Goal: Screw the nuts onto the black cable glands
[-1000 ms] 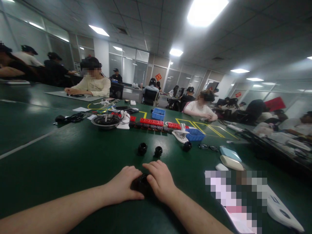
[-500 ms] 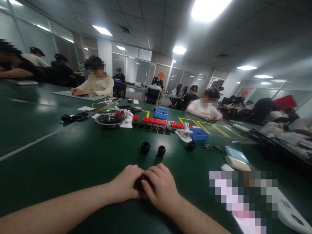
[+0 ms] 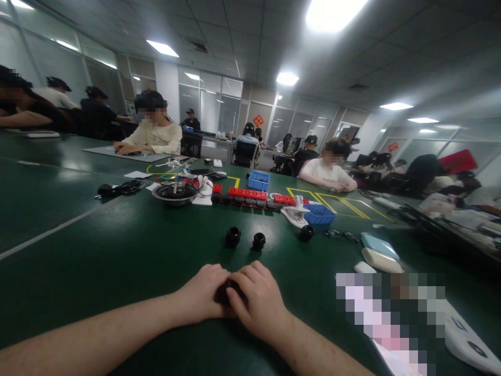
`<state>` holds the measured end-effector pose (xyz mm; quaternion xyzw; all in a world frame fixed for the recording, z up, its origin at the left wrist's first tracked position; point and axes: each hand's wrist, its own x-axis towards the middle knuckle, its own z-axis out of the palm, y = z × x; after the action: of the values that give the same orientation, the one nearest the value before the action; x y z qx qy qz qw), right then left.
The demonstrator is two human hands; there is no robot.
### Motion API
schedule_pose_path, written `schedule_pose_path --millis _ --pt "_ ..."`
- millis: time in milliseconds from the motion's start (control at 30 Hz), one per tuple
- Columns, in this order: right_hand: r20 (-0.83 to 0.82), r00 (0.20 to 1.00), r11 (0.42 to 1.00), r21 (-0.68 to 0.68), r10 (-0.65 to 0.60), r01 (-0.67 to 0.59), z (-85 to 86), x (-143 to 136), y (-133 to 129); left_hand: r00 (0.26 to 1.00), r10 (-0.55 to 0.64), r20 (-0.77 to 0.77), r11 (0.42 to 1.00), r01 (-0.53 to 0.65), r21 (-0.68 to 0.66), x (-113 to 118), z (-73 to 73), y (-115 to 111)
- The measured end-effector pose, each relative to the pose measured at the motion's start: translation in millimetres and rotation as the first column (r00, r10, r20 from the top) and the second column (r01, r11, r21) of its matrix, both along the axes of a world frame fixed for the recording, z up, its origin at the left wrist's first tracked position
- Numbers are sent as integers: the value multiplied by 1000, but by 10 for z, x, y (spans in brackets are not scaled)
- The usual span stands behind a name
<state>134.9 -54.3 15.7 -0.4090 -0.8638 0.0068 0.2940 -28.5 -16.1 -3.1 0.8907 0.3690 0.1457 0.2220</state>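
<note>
At the near side of the green table, my left hand [image 3: 203, 293] and my right hand [image 3: 256, 297] are closed together around a dark object [image 3: 224, 291]. It looks like a black round fitting, but my fingers hide most of it. Beyond my hands stand two black round fittings, a larger one [image 3: 233, 236] with an open top and a smaller one [image 3: 259, 241]. A third black fitting [image 3: 307, 233] sits further right, by a white clip stand [image 3: 297, 214].
Red blocks [image 3: 248, 196] lie in a row across the table, with blue bins [image 3: 319, 214] near them. To the left are a dark round pan [image 3: 176, 192] and black cables [image 3: 123, 188]. Glasses [image 3: 342, 235], cases [image 3: 379, 245] and a blurred-out screen are on the right. Two people sit across.
Both hands stay almost still around the dark object. The view has shifted very slightly; the fittings on the table have not moved.
</note>
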Motion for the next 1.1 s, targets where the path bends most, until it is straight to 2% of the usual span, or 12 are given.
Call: schedule_pose_path --millis 400,767,1100 --pt "-8 1000 1000 3 18 -18 3 -1 -5 1000 0 -5 1000 -1 -29 5 53 -17" --pt "-12 1000 1000 5 19 -19 4 -9 -2 1000 6 -6 1000 -6 -7 7 5 7" --pt "-11 999 999 13 41 -41 18 -6 -6 1000 13 -12 1000 -14 -17 5 30 -9"
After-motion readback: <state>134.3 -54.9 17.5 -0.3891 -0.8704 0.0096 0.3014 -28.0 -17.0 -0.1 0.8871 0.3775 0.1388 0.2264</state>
